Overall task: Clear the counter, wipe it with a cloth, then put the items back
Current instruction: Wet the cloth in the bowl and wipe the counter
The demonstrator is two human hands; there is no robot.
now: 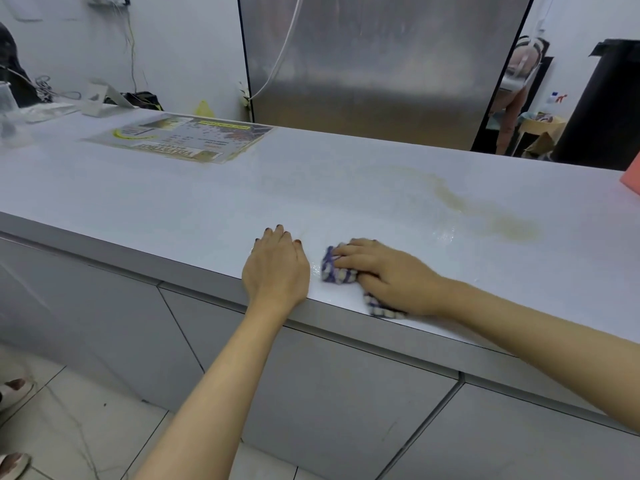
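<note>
wiping under way at the near edge, stain not yet reached

at nine o'clock in the view a clear plastic cup point(7, 109) stands at the far left end of the white surface point(138, 202). at about ten o'clock a laminated printed sheet point(180, 138) lies flat near the back edge. it seems to be fixed or left there as a thing to wipe around. its print faces away from the wearer, upside down from here. a yellow band and a bold dark title show, but nothing on it can be read for certain.

just left of centre the left grip point(275, 263) lies palm down at the near edge. its fingers are straight and close together and it holds nothing; it looks like a brace for the body while the other arm works.

touching nothing of the left grip, and just beside it at three o'clock, is the blue-and-white checked cloth point(337, 271). it is bunched on the surface near the front edge. the right grip point(388, 271) lies on top of it, fingers nearly straight and pressed together. it bears down on the cloth rather than pinching it; one corner pokes out under the wrist. wet sheen lies around the cloth.

at one o'clock from the right grip, well apart, a brownish smear point(485, 213) trails across the surface, likely the next stretch to wipe. at the far right edge a pink-orange corner point(630, 178) intrudes; what it is cannot be told.
</note>
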